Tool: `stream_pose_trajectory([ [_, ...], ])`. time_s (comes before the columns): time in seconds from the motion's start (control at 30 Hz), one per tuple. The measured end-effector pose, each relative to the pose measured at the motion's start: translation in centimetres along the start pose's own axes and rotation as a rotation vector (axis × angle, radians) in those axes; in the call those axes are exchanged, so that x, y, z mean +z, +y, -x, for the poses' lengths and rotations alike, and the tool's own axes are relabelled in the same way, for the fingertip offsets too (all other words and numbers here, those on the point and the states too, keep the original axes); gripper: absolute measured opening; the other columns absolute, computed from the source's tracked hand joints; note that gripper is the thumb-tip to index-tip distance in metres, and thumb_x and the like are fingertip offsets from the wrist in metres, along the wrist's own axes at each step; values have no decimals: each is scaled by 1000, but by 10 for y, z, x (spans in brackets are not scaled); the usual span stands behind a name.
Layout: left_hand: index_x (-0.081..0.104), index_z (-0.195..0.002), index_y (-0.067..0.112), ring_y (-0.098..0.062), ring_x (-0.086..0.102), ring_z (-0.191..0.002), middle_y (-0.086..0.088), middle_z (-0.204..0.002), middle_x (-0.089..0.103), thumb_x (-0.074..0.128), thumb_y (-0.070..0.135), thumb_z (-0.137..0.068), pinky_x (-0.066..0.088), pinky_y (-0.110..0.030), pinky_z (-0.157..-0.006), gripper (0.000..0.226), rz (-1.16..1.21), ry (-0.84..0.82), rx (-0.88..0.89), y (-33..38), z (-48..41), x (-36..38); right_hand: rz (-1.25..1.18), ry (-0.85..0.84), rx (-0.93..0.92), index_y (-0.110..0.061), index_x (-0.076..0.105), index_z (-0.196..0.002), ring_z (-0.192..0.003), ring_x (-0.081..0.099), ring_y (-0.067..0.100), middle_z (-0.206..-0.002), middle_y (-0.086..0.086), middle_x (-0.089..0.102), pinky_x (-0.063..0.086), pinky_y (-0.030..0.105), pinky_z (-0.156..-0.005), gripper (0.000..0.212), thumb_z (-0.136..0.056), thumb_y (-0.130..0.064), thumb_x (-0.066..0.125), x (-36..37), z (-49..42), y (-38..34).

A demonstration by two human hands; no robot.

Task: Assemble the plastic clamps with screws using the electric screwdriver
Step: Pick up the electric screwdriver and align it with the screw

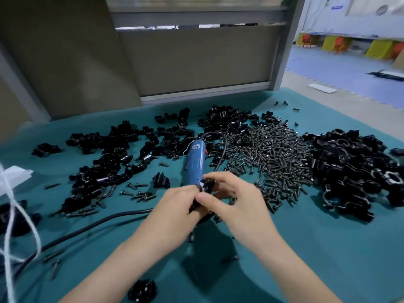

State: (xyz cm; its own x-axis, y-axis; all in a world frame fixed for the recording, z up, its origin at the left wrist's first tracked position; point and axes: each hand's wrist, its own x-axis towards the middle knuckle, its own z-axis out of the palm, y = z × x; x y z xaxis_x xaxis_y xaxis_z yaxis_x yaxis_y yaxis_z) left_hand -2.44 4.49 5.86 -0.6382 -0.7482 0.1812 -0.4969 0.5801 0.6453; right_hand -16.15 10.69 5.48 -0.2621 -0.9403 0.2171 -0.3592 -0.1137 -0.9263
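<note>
We hold a small black plastic clamp [205,186] between both hands, just above the middle of the teal cloth-covered table [328,248]. Our left hand [175,207] curls round its left side with the fingers closed onto it. Our right hand [237,200] pinches it from the right, the thumb laid across its near face. We cannot tell how much of the clamp is hidden inside our fingers.

Just behind the clamp lies the blue electric screwdriver [196,164], its body pointing away from us and its near end covered by the clamp and our fingers. A single black clamp piece [161,179] sits just left of it, with a scatter of loose dark screws [140,194] nearby.

Right of the screwdriver spreads a broad heap of dark metal screws [273,158], and beyond that a large pile of black clamp parts [354,171]. A second black pile [102,165] covers the left of the cloth and a third [223,119] lies at the far side.

A black power cable [94,223] runs across the cloth left of our left forearm. A white cord [13,217] hangs at the left edge. A grey partition panel [196,62] stands behind the table.
</note>
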Motion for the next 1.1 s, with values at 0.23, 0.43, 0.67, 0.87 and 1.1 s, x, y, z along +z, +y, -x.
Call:
stream_pose_trajectory([
  [0.23,75,-100,29,4,60,-85,14,-91,65,74,22,-81,39,-4,-73,20,188,167,12,6,7,-5,-556,73,78,-28,75,-99,-91,71,14,-93,3,76,55,22,-74,21,-85,-14,70,3,1,0],
  [0.43,66,-108,37,-7,70,-68,10,-93,74,70,7,-84,52,-13,-65,39,622,276,-237,3,10,-4,-732,187,123,-20,74,-99,-78,71,21,-95,13,74,58,29,-66,24,-76,-21,70,-17,-3,1],
  [0.67,73,-84,26,-8,69,-96,10,-103,74,68,-3,-82,52,-16,-81,30,703,253,-117,-2,16,-8,-519,-34,147,-24,77,-92,-66,61,14,-78,3,72,53,24,-62,22,-72,-31,74,-17,2,-1],
  [0.87,76,-83,28,-5,68,-98,11,-100,73,69,11,-75,50,-12,-81,20,703,339,41,-1,24,-13,-484,-47,99,-19,77,-90,-61,64,8,-76,-1,73,54,22,-58,11,-79,-18,73,-9,4,-12],
  [1.1,71,-96,33,-7,66,-99,10,-100,71,74,17,-70,49,-12,-82,31,675,425,50,1,30,-18,-552,-34,98,-25,76,-97,-81,72,17,-95,2,75,57,27,-62,29,-68,-28,75,6,8,-15],
])
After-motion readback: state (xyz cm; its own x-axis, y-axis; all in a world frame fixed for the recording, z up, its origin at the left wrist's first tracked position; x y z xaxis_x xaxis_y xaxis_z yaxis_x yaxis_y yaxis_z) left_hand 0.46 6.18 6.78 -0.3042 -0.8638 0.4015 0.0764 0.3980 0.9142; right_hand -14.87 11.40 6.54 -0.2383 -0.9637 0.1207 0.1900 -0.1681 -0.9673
